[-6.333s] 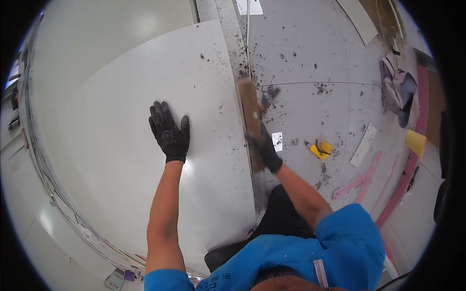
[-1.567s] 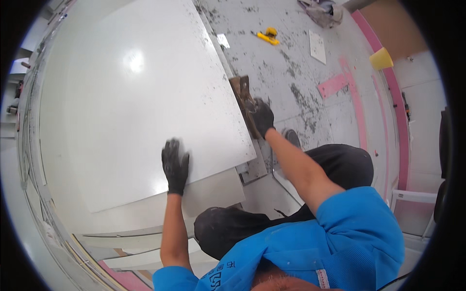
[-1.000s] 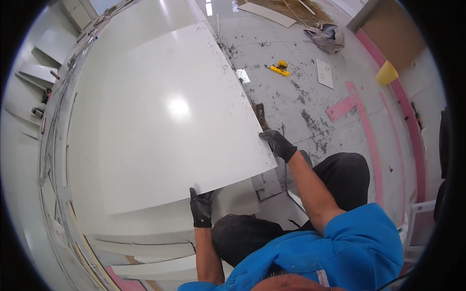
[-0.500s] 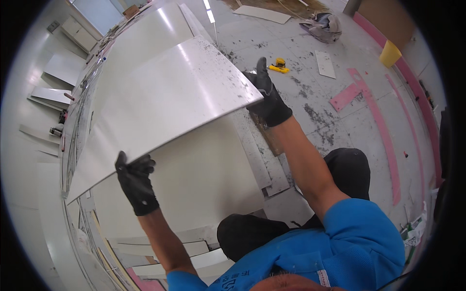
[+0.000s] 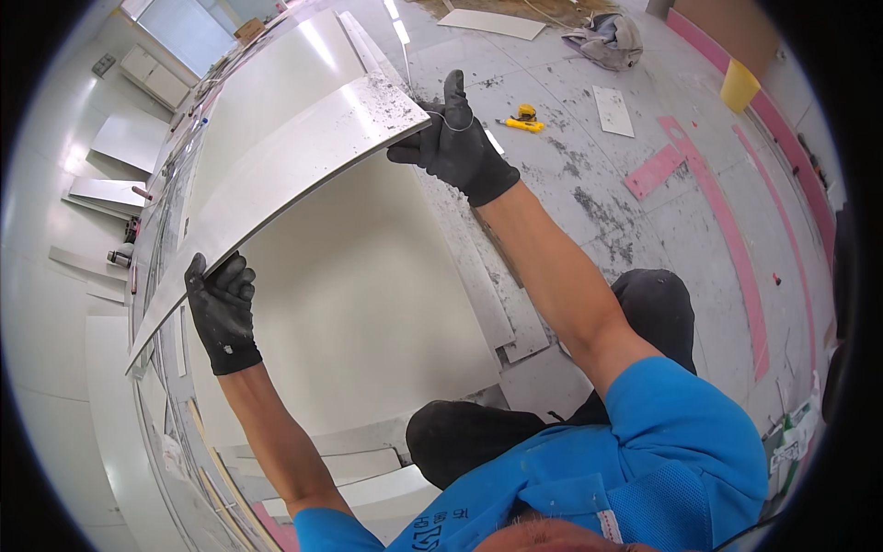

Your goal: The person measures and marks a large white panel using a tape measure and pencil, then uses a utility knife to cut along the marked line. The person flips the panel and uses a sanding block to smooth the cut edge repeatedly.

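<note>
A glossy pale panel point(image 5: 303, 152) is held tilted, its near edge raised off a larger cream board point(image 5: 354, 304) lying beneath it. My left hand point(image 5: 223, 308), in a black glove, is closed on that near edge toward the left, the fingers curled at the edge. At the panel's right corner my right hand point(image 5: 458, 147), also gloved in black, grips with the thumb pointing up and the fingers reaching under the corner. Dark grit is scattered on the panel near that corner. The fingers under the panel are partly hidden.
On the gritty floor to the right lie a yellow tape measure point(image 5: 526, 112), a yellow cutter knife point(image 5: 522, 125), a white offcut point(image 5: 613, 111) and pink strips point(image 5: 722, 248). A grey cloth bundle point(image 5: 607, 41) sits farther back. More panels point(image 5: 129, 143) lean at the left wall.
Both hands have moved left and away from me with the panel. Its near edge is tipped up more steeply, and more of the board beneath shows.
</note>
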Demonstrator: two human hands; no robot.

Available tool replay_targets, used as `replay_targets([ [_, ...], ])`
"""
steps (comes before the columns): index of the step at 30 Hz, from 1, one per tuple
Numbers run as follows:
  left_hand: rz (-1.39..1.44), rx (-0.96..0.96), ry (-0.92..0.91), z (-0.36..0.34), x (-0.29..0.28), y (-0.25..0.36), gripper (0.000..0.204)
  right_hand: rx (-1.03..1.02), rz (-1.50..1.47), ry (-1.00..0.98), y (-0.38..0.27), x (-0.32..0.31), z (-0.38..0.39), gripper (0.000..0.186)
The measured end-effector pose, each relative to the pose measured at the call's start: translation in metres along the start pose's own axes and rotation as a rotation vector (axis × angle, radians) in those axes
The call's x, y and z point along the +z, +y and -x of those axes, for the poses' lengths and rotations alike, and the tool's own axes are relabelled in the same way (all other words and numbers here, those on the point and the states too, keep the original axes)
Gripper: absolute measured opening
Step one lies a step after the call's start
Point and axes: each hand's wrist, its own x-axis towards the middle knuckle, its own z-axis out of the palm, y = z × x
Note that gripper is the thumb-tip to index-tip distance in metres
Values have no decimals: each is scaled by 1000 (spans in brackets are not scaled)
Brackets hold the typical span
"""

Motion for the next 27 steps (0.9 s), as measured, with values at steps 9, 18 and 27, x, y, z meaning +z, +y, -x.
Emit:
replay_targets([
  [9,31,-125,-158,-16,-18,1,40,-6,16,-22,3,-3,-1,114],
  [18,44,-133,-109,-15,-18,0,38,1,58,28,1,4,7,112],
  [27,79,-93,-102,-9,-13,-3,37,-25,77,29,1,2,6,111],
])
